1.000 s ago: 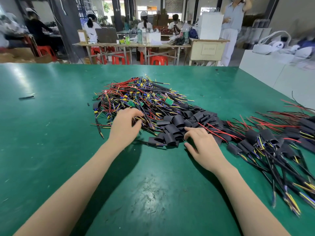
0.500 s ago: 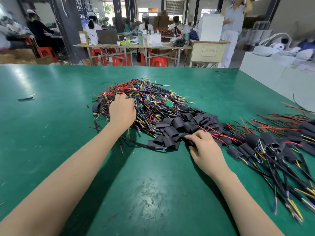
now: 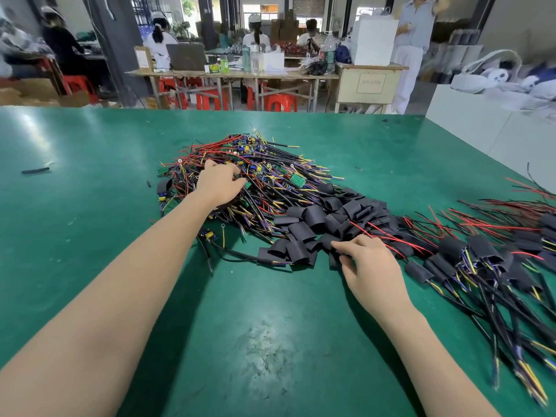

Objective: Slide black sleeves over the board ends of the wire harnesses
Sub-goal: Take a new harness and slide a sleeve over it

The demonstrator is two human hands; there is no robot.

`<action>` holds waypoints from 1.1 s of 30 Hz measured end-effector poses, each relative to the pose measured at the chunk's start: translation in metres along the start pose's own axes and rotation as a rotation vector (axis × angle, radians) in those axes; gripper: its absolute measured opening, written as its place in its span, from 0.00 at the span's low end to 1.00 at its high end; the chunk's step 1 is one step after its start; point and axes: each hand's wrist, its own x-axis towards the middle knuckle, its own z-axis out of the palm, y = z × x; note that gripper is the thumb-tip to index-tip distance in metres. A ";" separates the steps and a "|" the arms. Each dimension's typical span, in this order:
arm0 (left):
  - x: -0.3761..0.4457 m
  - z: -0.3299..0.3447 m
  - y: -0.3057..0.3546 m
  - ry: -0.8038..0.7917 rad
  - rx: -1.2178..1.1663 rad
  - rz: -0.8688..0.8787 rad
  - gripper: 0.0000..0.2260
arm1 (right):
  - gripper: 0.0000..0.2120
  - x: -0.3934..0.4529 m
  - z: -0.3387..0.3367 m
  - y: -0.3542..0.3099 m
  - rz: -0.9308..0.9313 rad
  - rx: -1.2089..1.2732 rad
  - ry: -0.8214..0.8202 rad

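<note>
Right, two picks going at once. The left hand (image 3: 217, 184) is deep in the heap of bare wire harnesses (image 3: 240, 176), fingers curled down among the wires and seemingly gripping a harness, though exactly what they hold is hidden. The right hand (image 3: 365, 260) sits at the near edge of the loose black sleeves (image 3: 319, 224), thumb and forefinger narrowed to a pinch on one sleeve.

To do this well, I'd say lift just one harness clear of the tangle by its board end, not by a wire, and take a single sleeve with its mouth open and facing the board.

Room? Plenty of bare green surface (image 3: 255, 341) toward the body for the assembly. The finished sleeved harnesses (image 3: 481, 260) crowd the right side, so keep the right elbow clear. The surface's right edge lies just beyond them.
</note>
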 end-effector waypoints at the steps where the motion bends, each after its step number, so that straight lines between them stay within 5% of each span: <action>1: 0.001 0.000 -0.001 0.002 -0.035 -0.008 0.18 | 0.15 0.000 -0.001 0.000 0.007 0.004 0.002; 10: -0.003 0.005 0.008 0.226 -0.047 0.014 0.11 | 0.12 0.000 -0.002 -0.002 -0.007 -0.016 -0.027; 16: -0.011 0.003 0.016 0.400 -0.265 -0.074 0.09 | 0.14 0.000 -0.005 -0.003 0.007 0.012 -0.076; 24: -0.065 -0.012 0.018 0.574 -0.394 0.140 0.10 | 0.12 -0.001 -0.007 -0.004 -0.026 0.001 -0.131; 29: -0.102 -0.054 0.005 0.481 -0.453 0.114 0.14 | 0.12 -0.003 -0.008 -0.003 -0.029 0.002 -0.125; 33: -0.121 -0.049 -0.008 0.080 -0.343 -0.019 0.15 | 0.12 -0.003 -0.008 -0.003 -0.023 -0.006 -0.134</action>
